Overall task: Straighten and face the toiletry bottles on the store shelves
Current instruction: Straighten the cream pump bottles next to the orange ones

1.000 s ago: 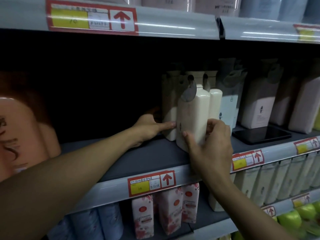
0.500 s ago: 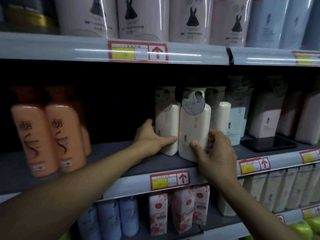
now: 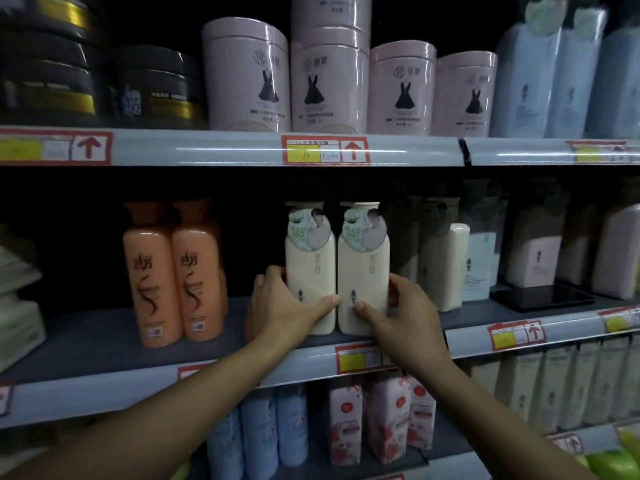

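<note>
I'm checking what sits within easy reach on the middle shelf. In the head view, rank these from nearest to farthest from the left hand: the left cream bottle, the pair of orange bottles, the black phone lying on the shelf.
1. Left cream bottle: gripped by the left hand.
2. Orange bottles: left of that hand, across a gap.
3. Black phone: far right, flat on the shelf.

shelving: grey tiers (image 3: 104, 344) | price strips (image 3: 325, 150) | light: dim

"48" on cream bottles' (image 3: 310, 271) round tags, "10" on price label (image 3: 325, 154)
</note>
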Tool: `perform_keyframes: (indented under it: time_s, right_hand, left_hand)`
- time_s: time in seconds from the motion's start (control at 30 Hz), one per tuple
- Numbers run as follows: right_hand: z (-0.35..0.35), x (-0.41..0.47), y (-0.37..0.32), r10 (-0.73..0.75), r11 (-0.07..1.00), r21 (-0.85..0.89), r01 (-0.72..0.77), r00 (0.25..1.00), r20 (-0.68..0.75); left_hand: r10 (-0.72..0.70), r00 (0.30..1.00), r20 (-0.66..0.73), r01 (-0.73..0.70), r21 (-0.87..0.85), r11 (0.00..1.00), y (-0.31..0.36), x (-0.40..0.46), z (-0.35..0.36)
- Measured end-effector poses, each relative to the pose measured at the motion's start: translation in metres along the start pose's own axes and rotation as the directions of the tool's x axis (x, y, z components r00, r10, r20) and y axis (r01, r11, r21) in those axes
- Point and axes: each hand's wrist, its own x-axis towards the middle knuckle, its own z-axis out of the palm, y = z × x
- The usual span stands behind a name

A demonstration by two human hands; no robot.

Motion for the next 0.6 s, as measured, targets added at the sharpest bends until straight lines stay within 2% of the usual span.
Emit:
perform_keyframes:
  time_s: [0.2,0.6]
  right_hand:
    - [0.005,0.003,-0.002,0.012,1.000,-0.012,-0.012,1.000,-0.008]
    - [0.041,0.040,0.005,-0.009,1.000,-0.024,0.011,0.998,0.067]
  left_hand:
    - [0.021,0.999,0.039,-0.019,-0.051,0.999,-0.005,-0.004,-0.005]
    - [-0.057,0.998,-0.038,0.057,0.010,0.998,-0.011,0.025,0.004]
